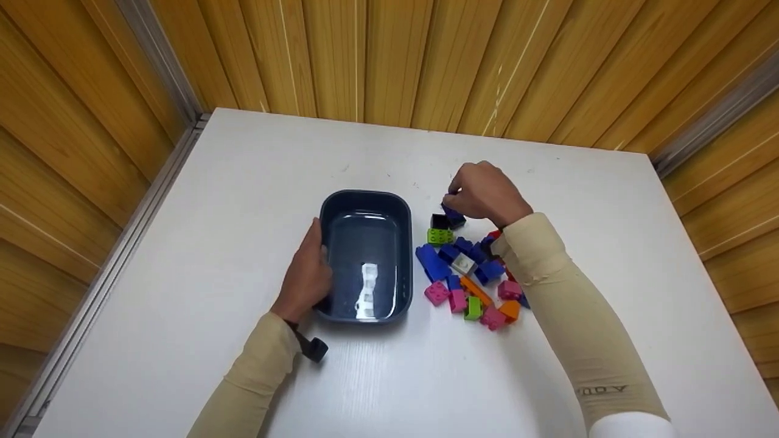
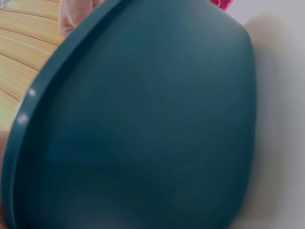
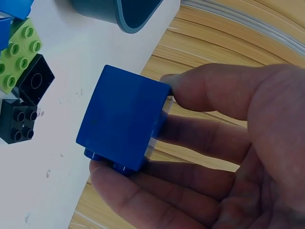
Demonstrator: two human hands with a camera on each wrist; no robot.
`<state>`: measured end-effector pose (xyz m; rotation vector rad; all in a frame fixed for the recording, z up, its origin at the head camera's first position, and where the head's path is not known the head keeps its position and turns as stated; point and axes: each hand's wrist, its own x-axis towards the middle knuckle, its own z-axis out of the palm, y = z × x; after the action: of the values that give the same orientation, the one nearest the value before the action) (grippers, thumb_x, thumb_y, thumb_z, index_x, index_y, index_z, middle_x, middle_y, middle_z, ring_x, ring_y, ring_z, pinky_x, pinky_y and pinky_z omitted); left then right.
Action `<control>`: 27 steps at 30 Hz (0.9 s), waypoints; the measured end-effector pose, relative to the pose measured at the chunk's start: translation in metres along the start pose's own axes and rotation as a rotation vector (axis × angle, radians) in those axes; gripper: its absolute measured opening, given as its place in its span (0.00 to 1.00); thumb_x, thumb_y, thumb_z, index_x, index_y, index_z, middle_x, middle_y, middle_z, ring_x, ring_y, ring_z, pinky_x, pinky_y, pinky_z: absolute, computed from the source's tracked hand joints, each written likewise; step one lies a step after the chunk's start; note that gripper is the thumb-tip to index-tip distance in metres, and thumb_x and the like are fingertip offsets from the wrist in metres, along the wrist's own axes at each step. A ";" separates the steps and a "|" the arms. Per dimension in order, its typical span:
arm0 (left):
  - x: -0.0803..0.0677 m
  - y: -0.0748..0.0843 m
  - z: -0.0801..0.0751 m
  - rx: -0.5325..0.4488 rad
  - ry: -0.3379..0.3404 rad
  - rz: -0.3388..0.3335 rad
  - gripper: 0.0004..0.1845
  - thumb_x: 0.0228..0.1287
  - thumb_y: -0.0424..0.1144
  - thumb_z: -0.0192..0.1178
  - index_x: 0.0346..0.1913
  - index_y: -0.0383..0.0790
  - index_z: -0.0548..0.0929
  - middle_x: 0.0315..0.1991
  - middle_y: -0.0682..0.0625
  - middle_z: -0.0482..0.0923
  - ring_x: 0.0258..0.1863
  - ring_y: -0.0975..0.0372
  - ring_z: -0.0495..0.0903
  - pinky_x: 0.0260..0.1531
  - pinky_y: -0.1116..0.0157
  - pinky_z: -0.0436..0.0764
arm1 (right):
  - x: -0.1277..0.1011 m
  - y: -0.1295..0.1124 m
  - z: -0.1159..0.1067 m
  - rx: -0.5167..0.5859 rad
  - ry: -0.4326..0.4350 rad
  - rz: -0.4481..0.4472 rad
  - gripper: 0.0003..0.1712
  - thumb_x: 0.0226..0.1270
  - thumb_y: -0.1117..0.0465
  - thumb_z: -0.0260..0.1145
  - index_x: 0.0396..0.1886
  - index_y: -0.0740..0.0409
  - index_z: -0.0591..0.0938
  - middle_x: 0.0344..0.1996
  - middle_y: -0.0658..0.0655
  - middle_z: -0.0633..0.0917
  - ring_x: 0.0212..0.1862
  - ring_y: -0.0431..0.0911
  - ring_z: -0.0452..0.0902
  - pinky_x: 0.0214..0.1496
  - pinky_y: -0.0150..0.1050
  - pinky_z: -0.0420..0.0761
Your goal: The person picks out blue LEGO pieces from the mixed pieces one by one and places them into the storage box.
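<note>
A dark blue rectangular tray stands on the white table. My left hand grips its left wall, fingers over the rim. The tray's outer wall fills most of the left wrist view and hides nearly all of that hand. Beyond the tray's right side, my right hand is at the far end of a pile of toy building bricks. It pinches a blue building brick between thumb and fingers, studs facing the fingertips. Close to it lie black bricks and a lime green brick.
The loose pile holds several bricks, among them a long blue brick, a white brick, an orange brick and a pink brick. My right forearm covers part of it. Wood-patterned panels border the table.
</note>
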<state>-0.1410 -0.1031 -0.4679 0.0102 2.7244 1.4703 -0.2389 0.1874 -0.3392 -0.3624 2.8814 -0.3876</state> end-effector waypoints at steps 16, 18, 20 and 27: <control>-0.001 -0.005 0.002 0.000 0.005 -0.021 0.32 0.83 0.34 0.34 0.84 0.34 0.43 0.86 0.40 0.44 0.86 0.49 0.45 0.85 0.50 0.49 | 0.012 -0.027 0.002 -0.011 0.004 -0.080 0.15 0.69 0.56 0.67 0.43 0.60 0.94 0.42 0.61 0.93 0.43 0.53 0.90 0.50 0.50 0.90; -0.001 -0.005 0.002 0.003 0.007 -0.022 0.32 0.83 0.33 0.34 0.84 0.34 0.43 0.86 0.40 0.44 0.86 0.48 0.45 0.85 0.50 0.49 | 0.013 -0.030 0.002 -0.018 0.002 -0.086 0.15 0.68 0.56 0.67 0.42 0.59 0.94 0.42 0.60 0.93 0.42 0.52 0.89 0.48 0.49 0.90; -0.001 -0.004 0.002 0.007 0.006 -0.022 0.32 0.83 0.33 0.34 0.84 0.33 0.43 0.86 0.40 0.44 0.86 0.48 0.45 0.84 0.50 0.49 | 0.015 -0.032 0.002 -0.024 0.007 -0.096 0.14 0.68 0.56 0.67 0.41 0.59 0.94 0.41 0.60 0.93 0.41 0.52 0.89 0.47 0.48 0.90; -0.001 0.000 0.003 0.001 0.007 -0.015 0.32 0.83 0.33 0.34 0.84 0.34 0.44 0.86 0.40 0.44 0.86 0.48 0.45 0.85 0.50 0.49 | 0.019 -0.038 0.004 -0.029 0.004 -0.107 0.15 0.68 0.56 0.68 0.42 0.59 0.94 0.42 0.60 0.93 0.43 0.53 0.88 0.49 0.48 0.89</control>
<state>-0.1402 -0.1008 -0.4692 -0.0152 2.7250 1.4674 -0.2478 0.1458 -0.3353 -0.5234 2.8820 -0.3653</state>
